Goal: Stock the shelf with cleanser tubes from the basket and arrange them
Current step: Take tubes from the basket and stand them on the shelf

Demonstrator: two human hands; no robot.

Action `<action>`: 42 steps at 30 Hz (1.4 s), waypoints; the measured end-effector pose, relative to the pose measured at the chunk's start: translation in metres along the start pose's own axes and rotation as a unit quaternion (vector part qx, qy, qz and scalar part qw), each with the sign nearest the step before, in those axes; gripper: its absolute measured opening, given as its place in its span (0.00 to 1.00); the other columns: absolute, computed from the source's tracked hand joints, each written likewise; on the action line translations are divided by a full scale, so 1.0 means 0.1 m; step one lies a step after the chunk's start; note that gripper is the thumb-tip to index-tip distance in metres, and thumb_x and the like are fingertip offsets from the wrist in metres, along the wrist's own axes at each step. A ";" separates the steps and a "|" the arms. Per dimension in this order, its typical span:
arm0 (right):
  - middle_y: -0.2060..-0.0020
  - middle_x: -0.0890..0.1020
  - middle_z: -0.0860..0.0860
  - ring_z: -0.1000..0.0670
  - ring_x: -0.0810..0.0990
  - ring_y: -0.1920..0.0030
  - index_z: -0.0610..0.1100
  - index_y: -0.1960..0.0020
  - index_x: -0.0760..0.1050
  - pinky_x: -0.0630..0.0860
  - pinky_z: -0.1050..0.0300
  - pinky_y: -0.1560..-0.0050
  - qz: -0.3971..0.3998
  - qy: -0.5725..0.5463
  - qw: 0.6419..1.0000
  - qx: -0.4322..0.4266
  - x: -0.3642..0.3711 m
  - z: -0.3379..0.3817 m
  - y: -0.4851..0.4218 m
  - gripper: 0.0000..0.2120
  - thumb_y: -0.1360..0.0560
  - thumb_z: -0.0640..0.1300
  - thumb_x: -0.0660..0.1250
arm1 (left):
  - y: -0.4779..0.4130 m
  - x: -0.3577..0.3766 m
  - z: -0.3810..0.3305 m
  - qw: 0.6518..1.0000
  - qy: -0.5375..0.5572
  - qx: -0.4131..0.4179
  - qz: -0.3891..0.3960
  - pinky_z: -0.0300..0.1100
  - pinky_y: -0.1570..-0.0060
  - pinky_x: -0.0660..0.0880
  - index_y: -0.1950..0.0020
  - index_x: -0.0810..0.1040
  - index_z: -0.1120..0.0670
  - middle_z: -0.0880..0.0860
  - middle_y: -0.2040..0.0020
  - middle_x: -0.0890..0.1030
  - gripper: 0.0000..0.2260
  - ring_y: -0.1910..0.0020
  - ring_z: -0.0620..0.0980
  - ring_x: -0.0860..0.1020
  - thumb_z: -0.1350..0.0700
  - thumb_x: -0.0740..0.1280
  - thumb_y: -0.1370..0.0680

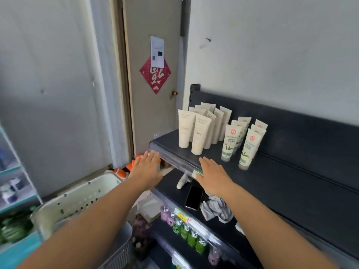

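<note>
Shelf (291, 171) bare right of upright tubes (223, 133).

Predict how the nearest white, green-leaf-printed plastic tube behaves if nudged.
The white green-leaf plastic tube stands on its narrow cap, wide end up, so it probably tips easily. Matching tubes stand close behind; it might knock them.

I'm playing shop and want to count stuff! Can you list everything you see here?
plain cleanser tubes: about nine, cream, standing on top shelf, left
leaf-print cleanser tubes: about six, white-green, standing right of them
lying tube: one, white, shelf below
phone: one, black, shelf below
crumpled cloth: one, grey, beside phone
basket: one, cream, lower left
small bottles: several, green and purple, below phone's shelf
diamond decoration: one, red, on door
left hand: one, open, at top shelf's corner
right hand: one, open, at top shelf's front edge
</note>
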State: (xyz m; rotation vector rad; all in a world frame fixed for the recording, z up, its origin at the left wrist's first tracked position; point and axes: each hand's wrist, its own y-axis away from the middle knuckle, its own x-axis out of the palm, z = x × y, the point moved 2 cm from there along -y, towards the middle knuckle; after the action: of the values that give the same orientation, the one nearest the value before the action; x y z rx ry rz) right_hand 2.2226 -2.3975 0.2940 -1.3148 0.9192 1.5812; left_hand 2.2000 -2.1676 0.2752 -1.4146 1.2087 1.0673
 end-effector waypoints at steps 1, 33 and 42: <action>0.21 0.50 0.48 0.46 0.48 0.21 0.44 0.20 0.46 0.49 0.43 0.23 -0.003 -0.002 1.000 -0.009 0.02 0.11 -0.05 0.31 0.18 0.54 0.53 | 0.04 -0.03 0.10 1.000 -0.004 -0.009 -0.002 0.55 0.25 0.45 0.21 0.47 0.52 0.52 0.20 0.47 0.33 0.22 0.54 0.45 0.47 0.60 0.20; 0.22 0.55 0.45 0.45 0.54 0.23 0.41 0.21 0.50 0.55 0.46 0.24 0.124 0.027 0.972 -0.196 1.79 3.12 -2.02 0.33 0.19 0.58 0.54 | 0.46 0.98 3.68 0.961 0.102 -0.214 0.141 0.50 0.24 0.49 0.21 0.48 0.54 0.53 0.20 0.49 0.34 0.22 0.52 0.48 0.48 0.62 0.21; 0.22 0.54 0.46 0.46 0.53 0.22 0.43 0.21 0.49 0.51 0.49 0.24 0.251 0.036 0.939 -0.233 2.69 3.26 -2.55 0.33 0.19 0.56 0.56 | 0.32 1.68 3.94 0.919 0.172 -0.299 0.191 0.50 0.25 0.52 0.21 0.50 0.54 0.54 0.21 0.53 0.34 0.22 0.54 0.49 0.53 0.64 0.23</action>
State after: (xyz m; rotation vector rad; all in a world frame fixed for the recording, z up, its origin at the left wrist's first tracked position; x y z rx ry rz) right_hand 2.3262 -1.9644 0.0824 -1.5441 1.0192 2.2643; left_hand 2.1764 -1.8064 0.0434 -1.9415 1.5303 1.6039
